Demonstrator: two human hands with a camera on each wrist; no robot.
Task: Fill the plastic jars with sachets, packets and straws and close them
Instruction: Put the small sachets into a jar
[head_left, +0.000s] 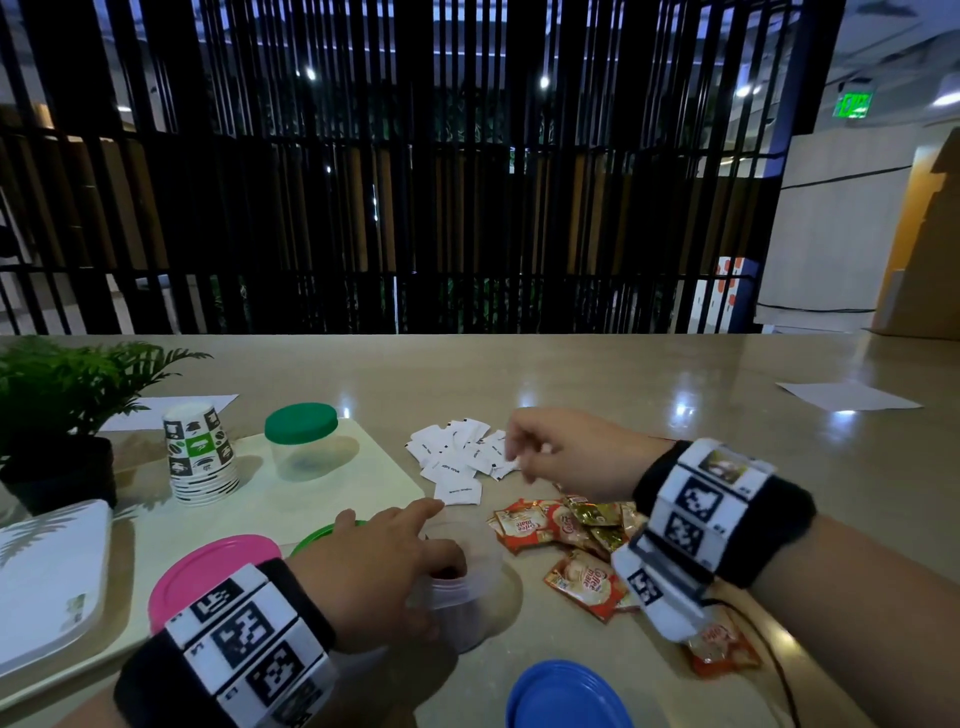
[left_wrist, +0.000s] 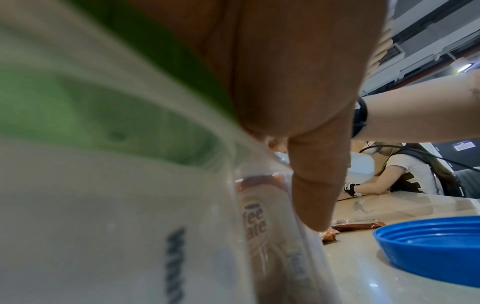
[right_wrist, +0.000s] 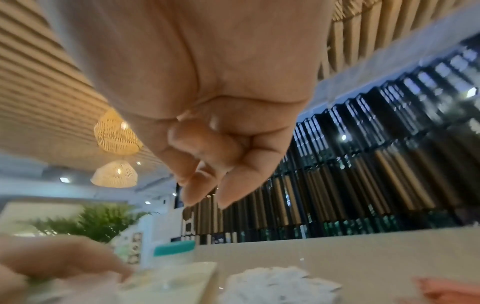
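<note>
Item: open plastic jar (head_left: 467, 587) gripped at the rim on a beige table (head_left: 675, 467), sachets beside it.

Detail: Head view: left hand (head_left: 374, 566) curls thumb and fingers round the upright jar, mouth upward, long axis vertical, forefinger extended; right hand (head_left: 566, 452) hovers over the white sachets (head_left: 457, 457), fingers bent together, whether pinching one cannot be told. Red creamer packets (head_left: 566, 535) lie right of the jar; blue lid (head_left: 566, 696) near, pink lid (head_left: 208, 577) left on a tray (head_left: 363, 467), green-lidded jar (head_left: 304, 441) and paper cups (head_left: 200, 452) farther back. Left wrist view alone shows a creamer packet (left_wrist: 257, 222) standing inside the jar and the blue lid's threaded inside facing up. Right wrist view alone shows the right fingertips (right_wrist: 233, 195) close together, nothing visible between them.
</note>
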